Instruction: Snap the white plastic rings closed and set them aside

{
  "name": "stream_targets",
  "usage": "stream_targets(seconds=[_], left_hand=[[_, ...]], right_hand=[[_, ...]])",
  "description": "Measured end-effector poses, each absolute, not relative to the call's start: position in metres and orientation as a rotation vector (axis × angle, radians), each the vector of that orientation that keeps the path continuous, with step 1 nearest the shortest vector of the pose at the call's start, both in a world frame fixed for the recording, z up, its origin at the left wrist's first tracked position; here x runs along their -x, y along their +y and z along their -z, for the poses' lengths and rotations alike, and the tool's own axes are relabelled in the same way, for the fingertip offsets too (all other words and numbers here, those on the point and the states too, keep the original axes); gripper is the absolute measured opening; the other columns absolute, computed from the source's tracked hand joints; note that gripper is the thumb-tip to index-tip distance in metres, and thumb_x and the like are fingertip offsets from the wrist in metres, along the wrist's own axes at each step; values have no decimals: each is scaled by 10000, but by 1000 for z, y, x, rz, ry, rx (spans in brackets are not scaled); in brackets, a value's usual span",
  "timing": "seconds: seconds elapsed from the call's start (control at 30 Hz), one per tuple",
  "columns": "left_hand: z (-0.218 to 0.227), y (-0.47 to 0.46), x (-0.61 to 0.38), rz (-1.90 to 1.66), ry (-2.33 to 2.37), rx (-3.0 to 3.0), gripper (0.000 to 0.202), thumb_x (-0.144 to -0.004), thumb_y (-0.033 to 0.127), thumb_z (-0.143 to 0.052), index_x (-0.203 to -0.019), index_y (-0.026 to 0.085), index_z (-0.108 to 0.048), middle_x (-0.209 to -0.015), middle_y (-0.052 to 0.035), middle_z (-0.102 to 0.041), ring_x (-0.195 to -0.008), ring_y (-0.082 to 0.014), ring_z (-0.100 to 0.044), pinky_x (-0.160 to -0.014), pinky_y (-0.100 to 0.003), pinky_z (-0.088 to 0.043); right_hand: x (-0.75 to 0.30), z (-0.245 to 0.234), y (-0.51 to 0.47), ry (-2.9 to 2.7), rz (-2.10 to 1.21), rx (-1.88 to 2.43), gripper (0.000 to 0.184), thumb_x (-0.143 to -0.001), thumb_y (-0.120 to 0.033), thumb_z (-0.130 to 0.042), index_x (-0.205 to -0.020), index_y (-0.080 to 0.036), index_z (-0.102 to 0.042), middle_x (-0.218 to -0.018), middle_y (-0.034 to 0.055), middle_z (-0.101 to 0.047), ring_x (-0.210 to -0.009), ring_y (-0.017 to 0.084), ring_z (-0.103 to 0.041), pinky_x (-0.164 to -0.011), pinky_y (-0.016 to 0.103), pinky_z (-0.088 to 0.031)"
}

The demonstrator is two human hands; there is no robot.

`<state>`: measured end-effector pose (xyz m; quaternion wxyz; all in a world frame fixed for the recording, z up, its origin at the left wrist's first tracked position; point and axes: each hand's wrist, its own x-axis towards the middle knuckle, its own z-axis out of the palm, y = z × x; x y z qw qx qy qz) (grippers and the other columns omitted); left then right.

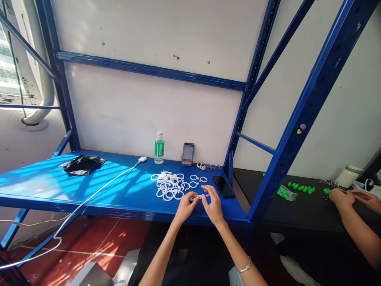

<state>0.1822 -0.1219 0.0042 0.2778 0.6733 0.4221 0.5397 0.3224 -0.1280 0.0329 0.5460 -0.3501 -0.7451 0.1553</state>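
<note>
At the front of the blue shelf, my left hand has its thumb and forefinger closed on a small white ring, mostly hidden by the fingers. My right hand is just to the right, fingers spread apart, its thumb close to that ring; I cannot tell whether it touches. Behind my left hand lies a pile of white rings, each with a small tab. A few loose rings are scattered between the pile and a black phone, which lies flat to the right of my right hand.
Behind the rings stand a water bottle and an upright, blurred device, with eyeglasses beside it. A black plastic bag and a white cable lie left. Another person's hands work with green pieces on the black table.
</note>
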Motion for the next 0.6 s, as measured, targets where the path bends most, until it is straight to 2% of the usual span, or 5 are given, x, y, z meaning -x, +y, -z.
stream_targets(seconds=[0.13,0.2,0.33,0.6], left_hand=[[-5,-123,-182,-1440,1146,-1792,359,-871,462,-432,-743,163,-584,-715,-33,-625,-680,-169,-600,-636,-257,-481],[-4,-122,-182,-1433,1178,-1775,381,-865,484,-430,-715,164,-571,-649,-18,-595,-622,-159,-578,-594,-249,-472],[-3,-120,-182,-1461,1166,-1684,415,-854,534,-418,-719,171,-566,-637,-12,-592,-587,-152,-578,-573,-247,-485],[-3,-121,-182,-1491,1163,-1620,412,-846,561,-429,-769,173,-545,-640,-14,-612,-508,-138,-575,-493,-234,-475]], right_hand=[[-317,-25,-112,-1867,-541,776,208,-877,-250,-459,-963,-225,-647,-920,59,-630,-847,205,-609,-750,328,-520],[-317,-20,-110,-1841,-588,749,192,-879,-274,-475,-909,-217,-656,-912,55,-636,-856,203,-617,-767,327,-524],[-324,-14,-105,-1746,-812,720,189,-844,-342,-564,-930,-199,-653,-941,59,-652,-885,210,-635,-759,312,-544],[-329,-11,-100,-1677,-1079,684,323,-773,-430,-662,-982,-183,-660,-1005,71,-680,-929,224,-645,-836,332,-522]])
